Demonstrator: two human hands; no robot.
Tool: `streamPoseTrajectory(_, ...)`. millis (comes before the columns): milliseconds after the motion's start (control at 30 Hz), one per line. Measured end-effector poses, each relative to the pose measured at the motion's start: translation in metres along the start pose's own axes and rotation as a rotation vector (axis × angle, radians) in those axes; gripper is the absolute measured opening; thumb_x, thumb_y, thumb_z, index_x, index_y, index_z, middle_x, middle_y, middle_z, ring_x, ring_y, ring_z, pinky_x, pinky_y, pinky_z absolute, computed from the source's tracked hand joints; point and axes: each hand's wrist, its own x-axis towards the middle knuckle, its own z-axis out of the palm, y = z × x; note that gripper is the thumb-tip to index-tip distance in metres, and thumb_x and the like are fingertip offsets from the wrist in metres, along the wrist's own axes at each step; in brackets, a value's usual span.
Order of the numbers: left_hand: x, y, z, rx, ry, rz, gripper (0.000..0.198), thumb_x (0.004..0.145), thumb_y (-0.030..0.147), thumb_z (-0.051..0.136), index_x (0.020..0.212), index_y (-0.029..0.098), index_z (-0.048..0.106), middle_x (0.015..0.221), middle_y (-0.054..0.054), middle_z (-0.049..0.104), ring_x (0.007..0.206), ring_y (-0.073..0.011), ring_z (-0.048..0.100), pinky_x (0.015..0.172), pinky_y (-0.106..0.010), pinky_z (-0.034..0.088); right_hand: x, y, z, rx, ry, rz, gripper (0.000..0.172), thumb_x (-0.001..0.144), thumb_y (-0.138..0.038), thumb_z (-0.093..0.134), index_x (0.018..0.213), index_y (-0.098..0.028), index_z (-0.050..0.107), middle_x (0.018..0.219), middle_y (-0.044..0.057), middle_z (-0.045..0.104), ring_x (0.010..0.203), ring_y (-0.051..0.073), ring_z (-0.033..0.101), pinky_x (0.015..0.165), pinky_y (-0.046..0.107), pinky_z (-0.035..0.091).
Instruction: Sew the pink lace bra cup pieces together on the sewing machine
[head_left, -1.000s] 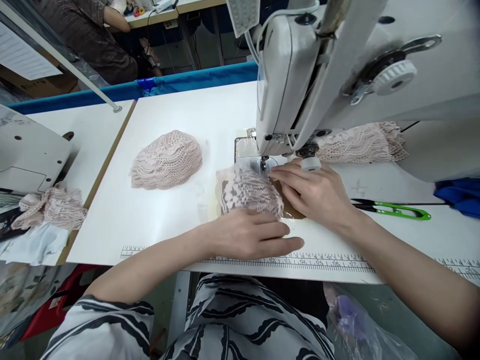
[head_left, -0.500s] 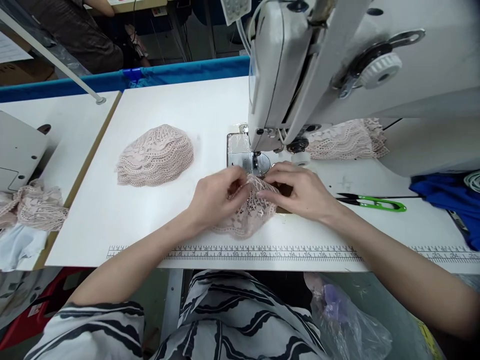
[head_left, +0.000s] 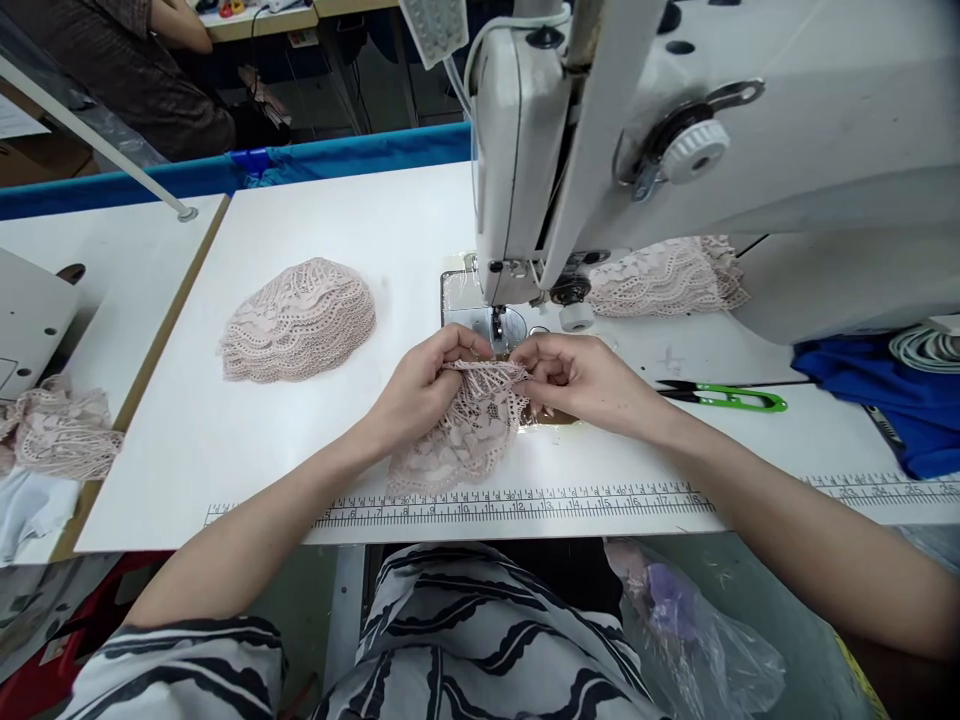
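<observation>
Between my two hands a piece of pale pink lace (head_left: 472,425) is held by its upper edge, its scalloped part draping onto the white table. My left hand (head_left: 420,385) pinches the upper left of that edge between thumb and fingers. At the upper right, my right hand (head_left: 581,380) has its fingers closed on the lace. Both hands are just in front of the needle and presser foot (head_left: 497,325) of a white sewing machine (head_left: 517,170). The lace lies in front of the foot, not under it.
A stack of lace pieces (head_left: 300,320) lies to the left, and more lace (head_left: 667,280) sits behind the machine head. Green thread snips (head_left: 727,397) and blue cloth (head_left: 870,390) are on the right. A printed ruler (head_left: 465,508) runs along the front edge. Another person (head_left: 127,70) sits beyond.
My hands have drawn the lace's upper edge out straighter between them, and the lace hangs a little farther left. The whole view has shifted slightly.
</observation>
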Motion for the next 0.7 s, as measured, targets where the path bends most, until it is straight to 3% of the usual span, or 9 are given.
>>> streamPoseTrajectory(100,0.0,0.006,-0.001,0.01,0.006,-0.042,0.031,0.079,0.004,0.04,0.093,0.019,0.063,0.09,-0.001,0.066,0.079,-0.0131,0.059,0.066,-0.024,0.046,0.001,-0.003,0.002,0.049,0.076,0.015,0.019,0.078,-0.026,0.077,0.092,-0.018,0.066,0.062,-0.003,0.066,0.052,0.015,0.065,0.045,0.023,0.051)
streamPoseTrajectory(200,-0.002,0.009,0.001,0.028,-0.025,-0.09,0.005,0.086,0.021,0.06,0.09,0.019,0.061,0.08,0.002,0.063,0.068,-0.0123,0.056,0.057,-0.023,0.043,0.0,-0.006,0.005,0.118,0.119,0.069,0.021,0.077,-0.027,0.079,0.092,-0.018,0.066,0.067,-0.001,0.068,0.044,0.012,0.06,0.037,0.022,0.047)
streamPoseTrajectory(233,-0.003,0.008,0.002,0.053,-0.022,-0.076,0.011,0.085,0.027,0.067,0.088,0.019,0.06,0.076,0.002,0.062,0.065,-0.0119,0.055,0.055,-0.023,0.042,-0.001,-0.007,0.007,0.146,0.119,0.081,0.022,0.078,-0.027,0.078,0.093,-0.018,0.065,0.07,-0.001,0.069,0.042,0.012,0.059,0.035,0.022,0.046)
streamPoseTrajectory(300,-0.004,0.004,0.007,0.145,0.023,0.034,0.021,0.085,0.031,0.073,0.079,0.019,0.057,0.07,0.003,0.058,0.062,-0.0113,0.055,0.055,-0.022,0.042,-0.002,-0.007,0.01,0.196,0.112,0.068,0.018,0.08,-0.027,0.075,0.094,-0.019,0.065,0.074,0.001,0.071,0.047,0.014,0.064,0.04,0.024,0.051)
streamPoseTrajectory(433,-0.005,-0.008,0.013,0.449,0.139,0.45,0.026,0.092,0.023,0.065,0.068,0.018,0.053,0.073,0.0,0.057,0.064,-0.0108,0.054,0.054,-0.023,0.039,-0.003,-0.004,0.017,0.132,0.169,-0.106,0.009,0.081,-0.019,0.071,0.089,-0.019,0.068,0.083,0.002,0.073,0.073,0.018,0.072,0.068,0.029,0.062)
streamPoseTrajectory(533,-0.004,-0.012,0.013,0.599,0.178,0.693,0.029,0.09,0.014,0.062,0.066,0.019,0.047,0.066,0.001,0.054,0.058,-0.0107,0.049,0.05,-0.025,0.033,-0.005,-0.003,0.019,-0.003,0.22,-0.24,0.011,0.082,-0.012,0.067,0.088,-0.021,0.068,0.084,0.0,0.072,0.073,0.015,0.07,0.07,0.027,0.06)
streamPoseTrajectory(600,-0.003,-0.013,0.012,0.627,0.201,0.769,0.032,0.089,0.012,0.062,0.064,0.02,0.044,0.059,0.003,0.049,0.054,-0.0106,0.043,0.048,-0.026,0.029,-0.007,-0.003,0.02,-0.07,0.231,-0.306,0.014,0.084,-0.009,0.063,0.089,-0.021,0.068,0.084,-0.001,0.071,0.071,0.014,0.068,0.069,0.026,0.06)
streamPoseTrajectory(700,-0.003,-0.012,0.01,0.62,0.203,0.762,0.034,0.091,0.015,0.06,0.063,0.02,0.041,0.055,0.004,0.047,0.051,-0.0103,0.04,0.048,-0.026,0.028,-0.009,-0.003,0.02,-0.135,0.244,-0.368,0.013,0.087,-0.01,0.062,0.092,-0.021,0.068,0.085,-0.001,0.07,0.07,0.013,0.067,0.066,0.025,0.059)
